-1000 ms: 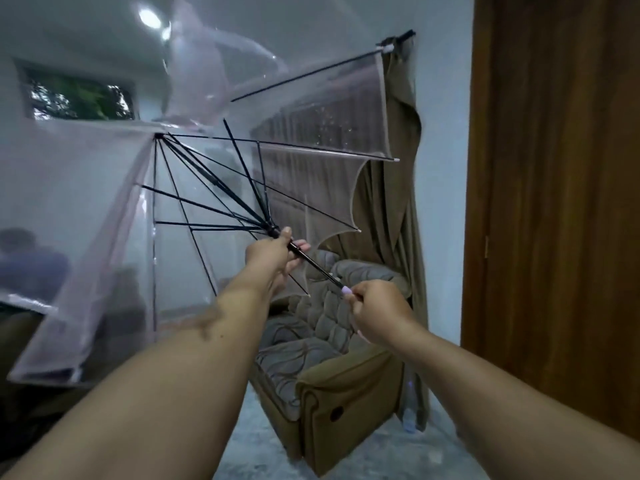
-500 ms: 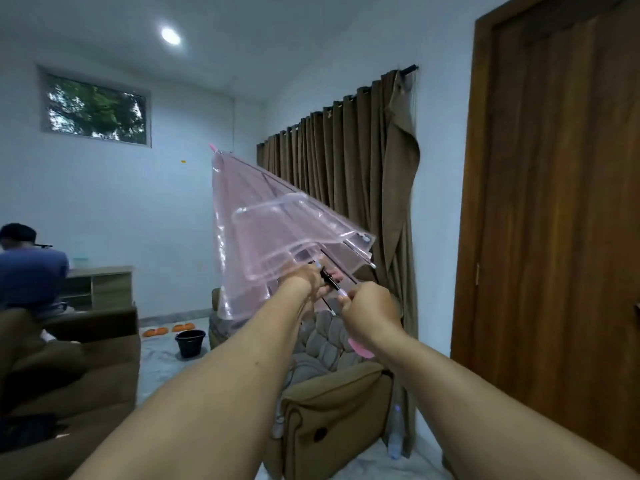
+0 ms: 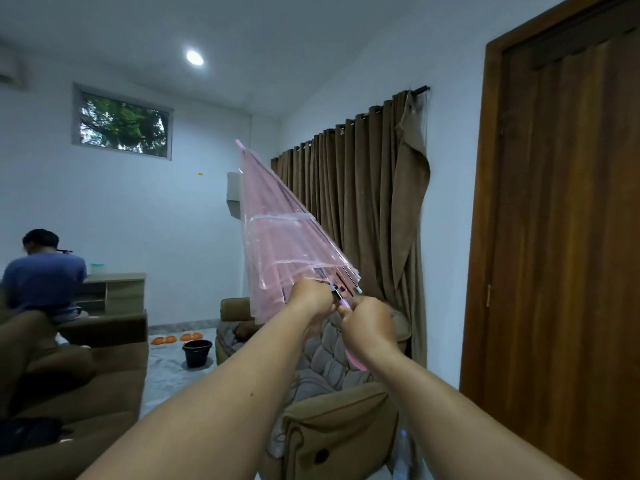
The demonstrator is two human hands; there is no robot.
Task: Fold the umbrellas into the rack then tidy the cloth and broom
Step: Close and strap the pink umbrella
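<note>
Head view: a transparent pink plastic umbrella [image 3: 277, 233], its canopy collapsed into a narrow cone, sits at the centre of the frame, tilted with its pink tip up and to the left and its lower end down toward the hands. The left hand [image 3: 313, 301] grips the bottom of the gathered canopy, where the black rib ends come together. The right hand [image 3: 369, 323] is curled round the umbrella's pink handle just beside it, lower and to the right; a curved bit of the handle shows beneath the wrist. The two hands are nearly touching, both arms stretched forward from the bottom of the frame.

Below the hands stands a brown padded armchair [image 3: 332, 420] with a quilted grey seat. Behind the umbrella, brown pleated curtains [image 3: 363, 202] hang from a dark rod. A tall brown wooden door [image 3: 568, 237] fills the right of the frame. At lower centre left, a black bucket [image 3: 196, 352] stands on the pale floor. A brown sofa [image 3: 79, 386] takes the lower left, and a person in a blue shirt [image 3: 43, 282] sits behind it, back turned. A small window [image 3: 122, 125] showing green leaves is in the upper left.
</note>
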